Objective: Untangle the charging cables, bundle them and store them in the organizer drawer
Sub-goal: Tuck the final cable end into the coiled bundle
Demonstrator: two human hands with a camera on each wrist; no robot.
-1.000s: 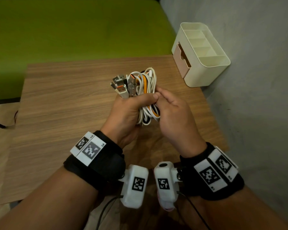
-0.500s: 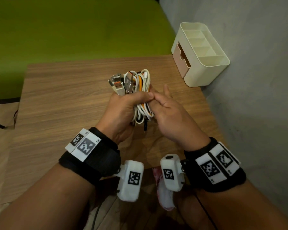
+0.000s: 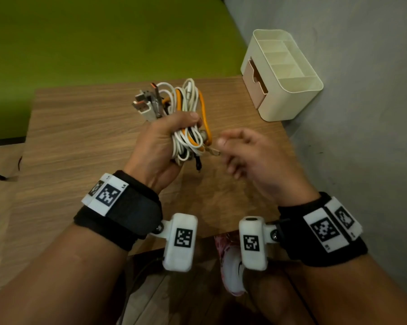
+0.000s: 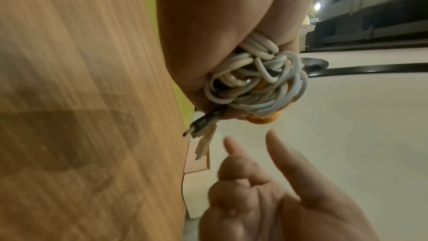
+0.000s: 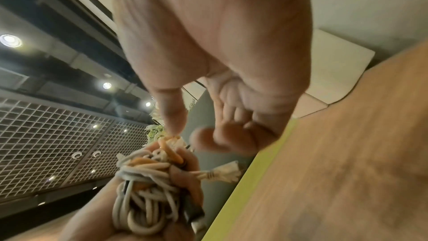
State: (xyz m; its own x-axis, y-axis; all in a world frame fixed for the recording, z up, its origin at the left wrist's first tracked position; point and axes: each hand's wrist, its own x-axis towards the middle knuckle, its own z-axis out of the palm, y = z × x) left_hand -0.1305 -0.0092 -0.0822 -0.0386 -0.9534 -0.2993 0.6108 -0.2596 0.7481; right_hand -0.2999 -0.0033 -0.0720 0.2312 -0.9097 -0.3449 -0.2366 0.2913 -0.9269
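My left hand (image 3: 160, 141) grips a coiled bundle of white, orange and black charging cables (image 3: 186, 137) above the wooden table (image 3: 92, 137). USB plugs (image 3: 146, 102) stick out of the bundle's top left, and short connector ends hang below it (image 4: 203, 135). My right hand (image 3: 251, 158) hovers just right of the bundle with its fingers loosely spread and holds nothing. Its thumb tip (image 5: 173, 129) is at an orange cable end. In the wrist views the bundle (image 4: 254, 83) (image 5: 143, 190) sits in the left fist. The cream organizer (image 3: 291, 90) with its pink drawer (image 3: 254, 83) stands at the table's far right corner.
A grey wall (image 3: 362, 137) runs along the table's right side, right behind the organizer. A green surface (image 3: 104, 38) lies beyond the table's far edge. The organizer's top compartments look empty.
My right hand has let go of the bundle and drawn back to the right with its fingers opening. The left hand has kept its grip and lifted the bundle slightly.
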